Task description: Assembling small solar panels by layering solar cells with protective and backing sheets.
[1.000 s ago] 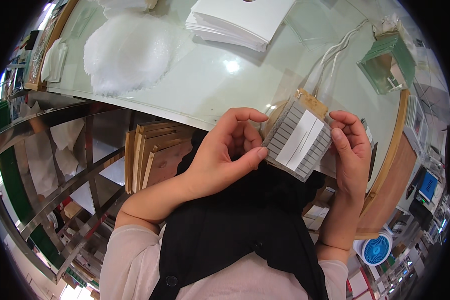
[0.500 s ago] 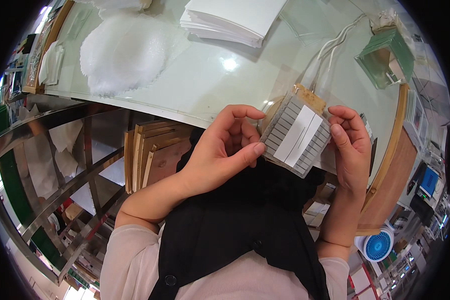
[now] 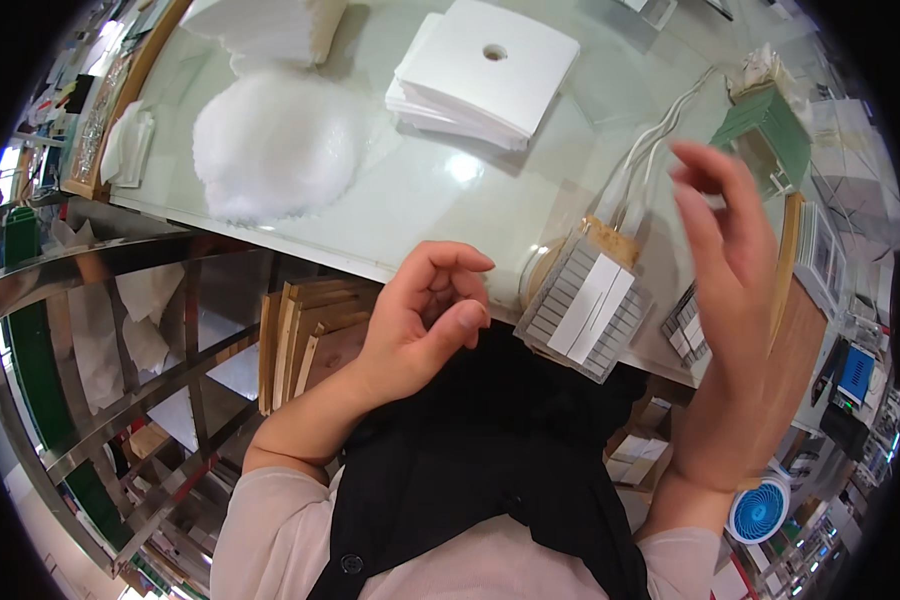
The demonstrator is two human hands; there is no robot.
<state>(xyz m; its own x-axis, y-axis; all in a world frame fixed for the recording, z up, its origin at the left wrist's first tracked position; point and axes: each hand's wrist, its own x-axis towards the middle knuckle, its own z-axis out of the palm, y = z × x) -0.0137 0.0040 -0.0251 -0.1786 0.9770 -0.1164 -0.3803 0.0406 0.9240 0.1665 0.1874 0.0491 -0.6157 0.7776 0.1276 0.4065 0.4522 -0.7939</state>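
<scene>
A grey striped rectangular panel (image 3: 540, 325) with a white strip (image 3: 592, 308) across its middle lies tilted at the front edge of the table, against a yellowish block (image 3: 610, 242). My left hand (image 3: 430, 318) is to its left, apart from it, with loosely curled fingers, a gap between thumb and forefinger and nothing in them. Beyond the panel's right side, my right hand (image 3: 730, 235) is raised, somewhat blurred, thumb and fingers spread and empty. Another small striped piece (image 3: 686, 328) sits by the right wrist, partly covered by the arm.
White cables (image 3: 642, 150) run back from the block. Green-edged glass plates (image 3: 770, 130) stand at the back right. White square sheets (image 3: 490, 70) with a hole are stacked behind, left of them white translucent padding (image 3: 275, 140). Wooden boards (image 3: 310, 320) stand below the table edge.
Both hands have come away from the panel, the left one to the left, the right one up and to the right. More of the sheet stack has come into view.
</scene>
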